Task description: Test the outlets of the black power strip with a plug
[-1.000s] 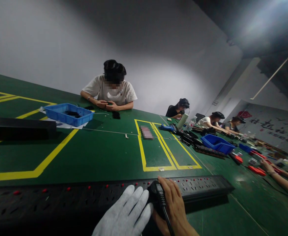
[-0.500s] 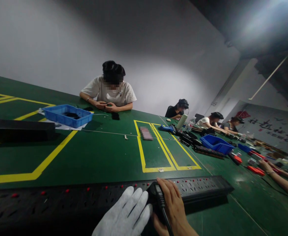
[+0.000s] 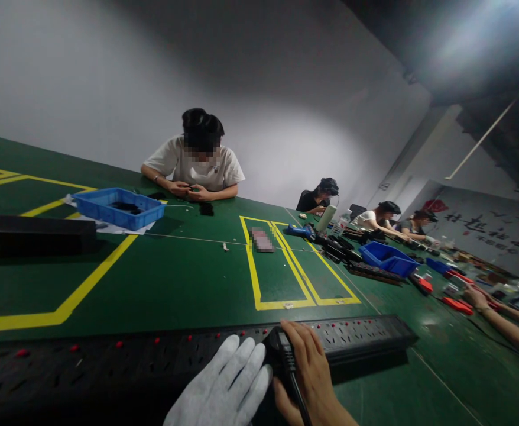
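Observation:
A long black power strip [image 3: 366,338] with red switches runs across the near side of the table. A black plug [image 3: 278,348] sits against its socket face, and its cord [image 3: 298,390] hangs down toward me. My bare right hand [image 3: 310,370] wraps its fingers round the plug from the right. My left hand [image 3: 224,381], in a pale grey glove, lies with its fingers stretched out over the strip, its tips close by the plug's left side. The plug's pins and the sockets under both hands are hidden.
On the green table [image 3: 188,284] lie yellow tape outlines, a blurred phone-like item [image 3: 262,240], a blue tray [image 3: 142,220], a black bar [image 3: 33,234] and a deep blue bin [image 3: 388,258]. Several people sit around; a co-worker's arms [image 3: 494,319] reach in from the right.
Both hands and the plug keep their places on the strip. The whole view has shifted very slightly.

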`<state>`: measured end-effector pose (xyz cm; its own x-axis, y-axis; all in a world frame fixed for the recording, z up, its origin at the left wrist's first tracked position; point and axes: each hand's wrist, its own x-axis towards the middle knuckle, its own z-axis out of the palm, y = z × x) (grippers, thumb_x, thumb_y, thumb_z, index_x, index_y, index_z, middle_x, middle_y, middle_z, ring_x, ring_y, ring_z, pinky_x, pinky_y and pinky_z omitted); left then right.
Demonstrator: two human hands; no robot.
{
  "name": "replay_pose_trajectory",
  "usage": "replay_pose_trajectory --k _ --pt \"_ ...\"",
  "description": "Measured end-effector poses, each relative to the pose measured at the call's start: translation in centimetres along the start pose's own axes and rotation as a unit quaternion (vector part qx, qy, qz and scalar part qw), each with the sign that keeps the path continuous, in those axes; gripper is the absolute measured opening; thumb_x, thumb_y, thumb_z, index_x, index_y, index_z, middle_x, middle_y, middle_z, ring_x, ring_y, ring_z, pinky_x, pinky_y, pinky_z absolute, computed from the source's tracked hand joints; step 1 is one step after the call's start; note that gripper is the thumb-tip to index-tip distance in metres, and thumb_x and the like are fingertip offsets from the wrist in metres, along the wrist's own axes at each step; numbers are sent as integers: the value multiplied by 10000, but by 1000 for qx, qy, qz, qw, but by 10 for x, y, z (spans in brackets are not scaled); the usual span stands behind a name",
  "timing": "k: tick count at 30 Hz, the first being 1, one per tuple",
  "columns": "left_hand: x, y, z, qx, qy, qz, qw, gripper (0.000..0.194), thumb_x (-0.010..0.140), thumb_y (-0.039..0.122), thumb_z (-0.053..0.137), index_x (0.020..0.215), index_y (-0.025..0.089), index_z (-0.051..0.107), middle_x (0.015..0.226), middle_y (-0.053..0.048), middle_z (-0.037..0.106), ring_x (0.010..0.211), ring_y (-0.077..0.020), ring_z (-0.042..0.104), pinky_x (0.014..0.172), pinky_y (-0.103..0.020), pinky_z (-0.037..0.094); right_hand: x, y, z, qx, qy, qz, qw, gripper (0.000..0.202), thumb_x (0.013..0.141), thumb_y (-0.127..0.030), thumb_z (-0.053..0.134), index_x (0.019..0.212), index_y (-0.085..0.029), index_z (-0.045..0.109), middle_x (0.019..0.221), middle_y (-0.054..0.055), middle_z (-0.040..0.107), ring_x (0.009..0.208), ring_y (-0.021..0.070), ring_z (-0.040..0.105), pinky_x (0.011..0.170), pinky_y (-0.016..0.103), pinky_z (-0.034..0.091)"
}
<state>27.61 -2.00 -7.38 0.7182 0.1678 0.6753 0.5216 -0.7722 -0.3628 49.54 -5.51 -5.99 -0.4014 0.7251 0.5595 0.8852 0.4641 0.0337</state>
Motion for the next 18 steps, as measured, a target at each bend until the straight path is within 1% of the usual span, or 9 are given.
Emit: replay_pose_trajectory --k 4,7,13,16,18 --pt "-2 1 3 -2 -4 -1 1000 362 933 415 487 1187 176 586 1224 -67 628 1155 -252 530 1097 -464 213 1 -2 0 -4 8 7 1000 777 721 -220 531 1446 -134 265 1306 131 507 1210 297 489 1052 480 368" --pt "-4 1 4 1 -4 3 1000 355 939 393 484 1208 180 577 1229 -63 627 1157 -251 531 1105 -470 199 3 -3 -1 -5 19 8 1000 752 739 -201 519 1446 -141 268 1286 126 519 1185 286 502 1040 468 381" --pt "-4 -1 1 6 -12 8 1000 389 952 422 446 1236 184 565 1257 -64 608 1181 -250 511 1078 -445 254 3 -3 2 4 25 19 1000 742 738 -191 537 1434 -155 284 1274 125 517 1163 290 507 1003 468 415" --pt "-4 -1 1 11 -18 13 1000 371 947 375 462 1250 185 559 1267 -66 602 1178 -244 512 1073 -437 261 2 -3 3 10 26 19 999 734 737 -184 541 1427 -157 293 1263 126 519 1153 290 512 992 467 426" --pt "-4 -1 0 7 -18 10 1000 371 945 376 469 1248 184 561 1267 -67 604 1178 -244 513 1072 -434 264 2 -3 3 15 25 20 999 727 738 -182 544 1422 -164 298 1260 125 517 1149 289 512 984 464 434"
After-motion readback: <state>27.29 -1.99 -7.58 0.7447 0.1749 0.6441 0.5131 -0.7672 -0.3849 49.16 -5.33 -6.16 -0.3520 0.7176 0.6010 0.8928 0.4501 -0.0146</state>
